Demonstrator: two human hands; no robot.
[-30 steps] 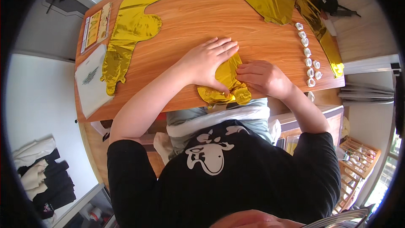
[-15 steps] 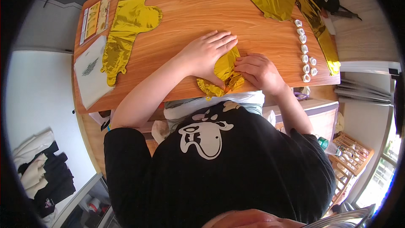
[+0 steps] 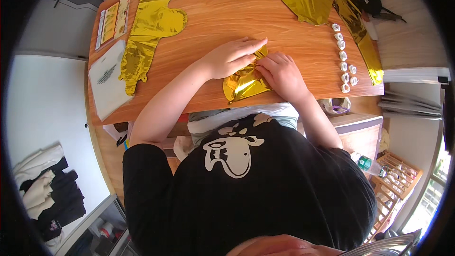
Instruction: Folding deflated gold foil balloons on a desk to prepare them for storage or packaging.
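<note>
A folded gold foil balloon (image 3: 246, 85) lies at the table's near edge, in front of my body. My left hand (image 3: 230, 59) rests along its far left side, fingers stretched out toward the right. The right hand (image 3: 283, 75) is closed, pinching the foil's upper right part between thumb and fingers. Both hands nearly meet over the far end of the foil, which they partly hide. Creases and a bright shine show on the part nearest me.
A flat gold foil balloon (image 3: 156, 23) lies to the left, beside a printed card (image 3: 113, 21) and a clear packet (image 3: 109, 80). More gold foil (image 3: 315, 2) lies at the far right. Several small white rolls (image 3: 343, 56) line the right side, near a black device (image 3: 369, 2).
My right hand has moved up and slightly left, toward the left hand's fingers. The crumpled near end of the foil now lies flatter and smoother. My left hand has tilted onto its side.
</note>
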